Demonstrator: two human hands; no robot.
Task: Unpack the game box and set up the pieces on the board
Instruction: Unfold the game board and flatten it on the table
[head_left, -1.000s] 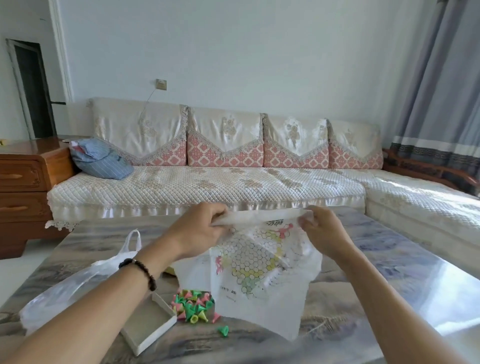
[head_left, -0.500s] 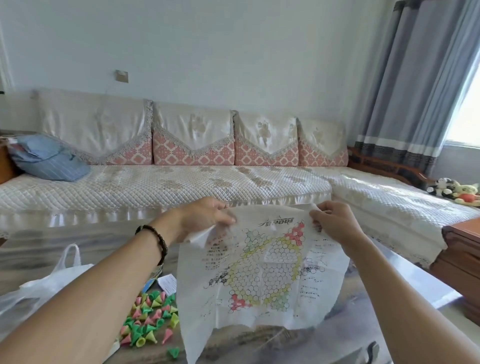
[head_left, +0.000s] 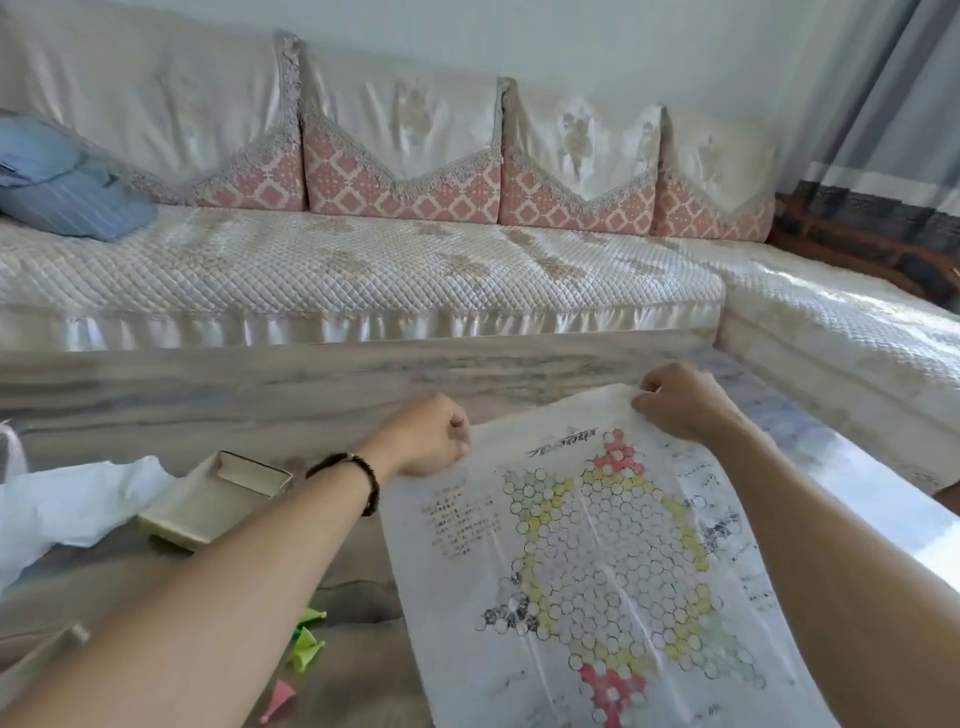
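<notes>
Both my hands are on the far edge of the board sheet (head_left: 597, 561). My left hand (head_left: 426, 436) has its fingers curled, pinching the far-left corner. My right hand (head_left: 680, 402) has its fingers curled too, pinching the far-right corner.

The sheet is thin, printed paper or plastic, creased. It's spread over the right half of the worktop (head_left: 208, 395). Can't tell if it lies fully flat; the far edge looks held. Long axis runs from me toward the sofa (head_left: 363, 265), skewed a little to the right at the far end. The red star tips sit on that axis, one at the far end and one at the near end. Yellow hex ring around a white hex field; text blocks left and right, too blurred to read.

Edges: the sheet's right side runs under my right forearm, close to the worktop's right edge. Bare worktop beyond the far edge, up to the sofa side.

Left of the sheet: open box tray (head_left: 208, 499) near my left wrist, apart from the sheet. White plastic bag (head_left: 67, 504) further left, touching or just beside the tray. Cone pieces (head_left: 306, 644), green, yellow and pink, lie loose by my left forearm, off the sheet, partly hidden by the arm. Dark bead bracelet (head_left: 363, 483) on my left wrist. Blue cushion (head_left: 67, 187) on the sofa, far left.
</notes>
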